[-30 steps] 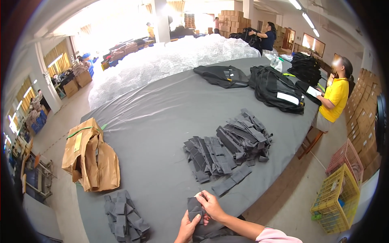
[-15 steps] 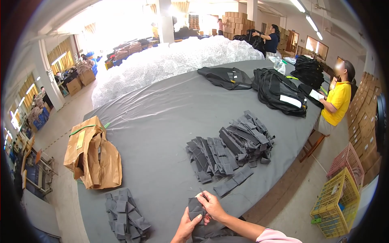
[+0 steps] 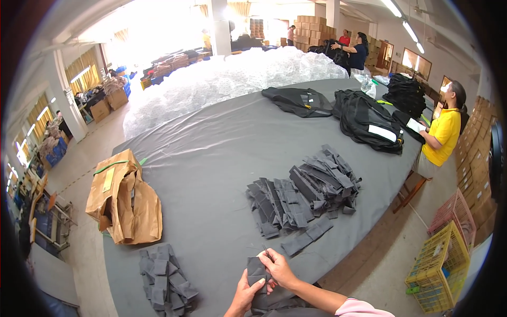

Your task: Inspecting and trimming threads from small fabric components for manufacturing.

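Close to the table's near edge, both hands are at a folded dark grey fabric strip. My left hand is closed on the strip from below, thumb pressed on its face. My right hand is closed around a slim dark pointed tool at the strip's upper right; its exact kind is too small to tell. Beyond my hands lies a large heap of similar strips, with a single strip nearer me. A smaller strip pile sits to my left.
An open brown paper bag stands at the table's left. Black backpacks lie at the far right, near a seated person in yellow. Clear plastic wrapping covers the far edge. Yellow and pink crates stand on the floor.
My hands keep almost the same hold on the strip and tool. The view has shifted slightly. The person in yellow has raised their head a little, and someone in red now shows far back.
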`<action>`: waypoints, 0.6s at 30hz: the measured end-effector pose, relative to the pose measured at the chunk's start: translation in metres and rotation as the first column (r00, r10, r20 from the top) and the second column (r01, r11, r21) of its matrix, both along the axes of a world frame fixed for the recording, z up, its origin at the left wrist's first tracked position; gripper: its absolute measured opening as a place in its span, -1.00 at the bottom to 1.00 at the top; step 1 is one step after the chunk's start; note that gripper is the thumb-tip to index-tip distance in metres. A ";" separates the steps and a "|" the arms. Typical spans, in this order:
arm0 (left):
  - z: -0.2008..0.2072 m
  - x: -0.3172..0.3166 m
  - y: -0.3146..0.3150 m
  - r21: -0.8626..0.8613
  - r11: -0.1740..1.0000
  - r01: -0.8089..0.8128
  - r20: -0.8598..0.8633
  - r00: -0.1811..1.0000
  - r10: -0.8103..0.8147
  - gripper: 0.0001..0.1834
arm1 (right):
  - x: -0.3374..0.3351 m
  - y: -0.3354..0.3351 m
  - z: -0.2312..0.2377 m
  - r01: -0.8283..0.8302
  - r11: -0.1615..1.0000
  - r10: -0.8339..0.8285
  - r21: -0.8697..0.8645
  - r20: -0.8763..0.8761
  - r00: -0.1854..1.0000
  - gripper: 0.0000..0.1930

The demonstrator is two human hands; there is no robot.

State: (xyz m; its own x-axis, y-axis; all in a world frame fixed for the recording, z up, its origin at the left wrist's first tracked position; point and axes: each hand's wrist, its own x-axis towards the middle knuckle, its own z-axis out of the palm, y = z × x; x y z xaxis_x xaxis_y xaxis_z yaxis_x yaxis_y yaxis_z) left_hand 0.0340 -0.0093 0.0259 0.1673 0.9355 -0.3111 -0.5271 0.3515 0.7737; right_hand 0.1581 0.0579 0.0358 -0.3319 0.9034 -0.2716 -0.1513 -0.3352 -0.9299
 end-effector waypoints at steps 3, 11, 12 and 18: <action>-0.002 0.001 0.000 0.008 1.000 0.001 -0.002 1.000 -0.001 -0.60 | -0.001 0.001 -0.008 0.018 0.999 -0.017 0.036 -0.011 1.000 -0.83; -0.002 0.001 0.000 0.031 1.000 -0.001 0.001 1.000 0.001 -0.56 | 0.001 0.002 -0.013 0.006 0.999 -0.005 0.040 -0.015 1.000 -0.84; -0.003 0.001 -0.001 0.031 1.000 -0.002 0.001 1.000 0.002 -0.56 | 0.002 0.001 -0.011 -0.006 1.000 0.007 0.014 -0.020 1.000 -0.84; -0.002 0.001 -0.002 0.021 1.000 -0.005 0.019 1.000 0.005 -0.57 | 0.000 0.002 -0.024 -0.007 1.000 0.009 0.029 -0.053 0.999 -0.84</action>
State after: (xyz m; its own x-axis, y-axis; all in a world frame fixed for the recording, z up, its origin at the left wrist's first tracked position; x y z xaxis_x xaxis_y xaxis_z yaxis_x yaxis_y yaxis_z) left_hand 0.0353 -0.0109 0.0240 0.1680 0.9427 -0.2881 -0.5434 0.3324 0.7708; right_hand 0.1585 0.0594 0.0122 -0.3523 0.9080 -0.2269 -0.1984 -0.3094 -0.9300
